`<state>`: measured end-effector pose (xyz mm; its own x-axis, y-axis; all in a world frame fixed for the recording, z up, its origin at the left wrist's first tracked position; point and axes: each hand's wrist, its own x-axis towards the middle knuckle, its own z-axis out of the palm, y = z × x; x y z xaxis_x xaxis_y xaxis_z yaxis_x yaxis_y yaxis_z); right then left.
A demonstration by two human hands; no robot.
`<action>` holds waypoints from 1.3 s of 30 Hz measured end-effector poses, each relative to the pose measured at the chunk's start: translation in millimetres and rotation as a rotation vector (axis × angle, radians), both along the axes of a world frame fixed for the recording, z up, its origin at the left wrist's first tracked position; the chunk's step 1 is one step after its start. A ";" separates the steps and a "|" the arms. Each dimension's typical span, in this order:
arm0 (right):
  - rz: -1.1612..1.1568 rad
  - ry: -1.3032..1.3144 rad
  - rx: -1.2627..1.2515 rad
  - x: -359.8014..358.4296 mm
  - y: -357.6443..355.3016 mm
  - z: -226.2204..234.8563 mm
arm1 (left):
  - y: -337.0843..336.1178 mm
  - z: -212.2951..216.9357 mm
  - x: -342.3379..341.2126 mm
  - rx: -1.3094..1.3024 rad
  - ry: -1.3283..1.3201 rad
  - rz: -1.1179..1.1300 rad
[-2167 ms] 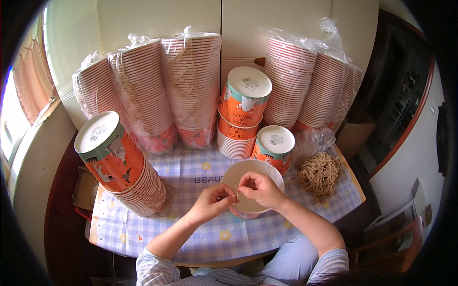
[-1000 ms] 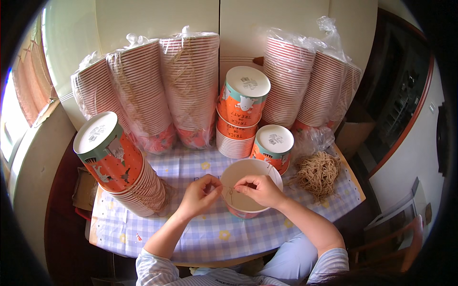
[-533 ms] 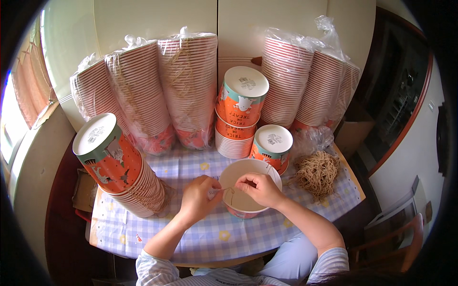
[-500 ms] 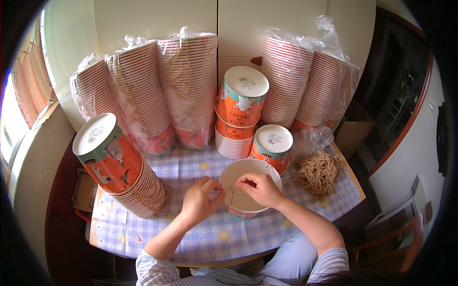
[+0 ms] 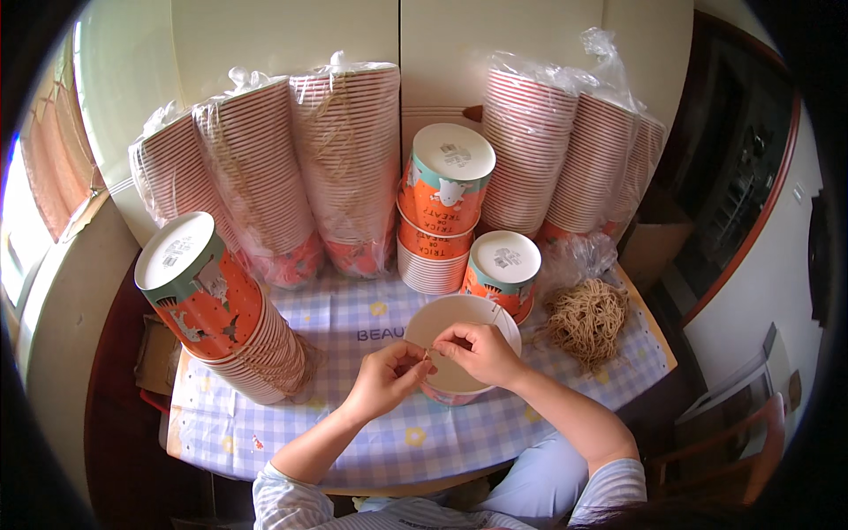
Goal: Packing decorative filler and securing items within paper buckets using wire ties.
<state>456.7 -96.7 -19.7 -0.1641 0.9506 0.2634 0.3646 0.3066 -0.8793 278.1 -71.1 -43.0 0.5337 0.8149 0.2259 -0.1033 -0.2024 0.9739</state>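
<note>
Both hands meet over the near left part of an upright paper bucket (image 5: 449, 315) with a white inside. My left hand (image 5: 387, 378) is closed in a pinch on a thin tan cord (image 5: 427, 355). My right hand (image 5: 484, 355) pinches the same cord from the other side, its fingertips almost touching the left ones. Fingers hide most of the cord, so I cannot tell whether it is knotted. A short piece of cord shows at the bucket's far right rim. Right of the bucket lies a tangled heap of tan cords (image 5: 587, 325).
A stack of upside-down orange buckets (image 5: 221, 305) leans at the left of the checked tablecloth (image 5: 353, 442). Behind the bucket stand a taller stack (image 5: 448, 199) and a short one (image 5: 503, 272). Plastic-wrapped bucket stacks (image 5: 346, 159) line the back. A wooden chair (image 5: 751, 450) stands right.
My left hand has moved right, toward my right hand, closing the gap between their fingertips. My right hand has barely shifted, and the bucket stays in place.
</note>
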 end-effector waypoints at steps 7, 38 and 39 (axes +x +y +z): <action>-0.009 0.005 0.062 -1.3 -0.8 1.2 | 1.6 12.6 -8.5 0.048 0.095 -0.013; 0.032 -0.062 0.173 -7.0 -2.4 -2.0 | 0.7 19.4 -9.3 0.251 0.137 0.198; 0.029 -0.064 0.172 -6.3 -2.7 -2.3 | 0.3 22.0 -9.3 0.270 0.134 0.196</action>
<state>450.4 -99.3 -22.1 -0.2126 0.8869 0.4101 0.4066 0.4619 -0.7882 268.8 -70.8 -21.0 0.4129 0.8250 0.3859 0.0874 -0.4577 0.8848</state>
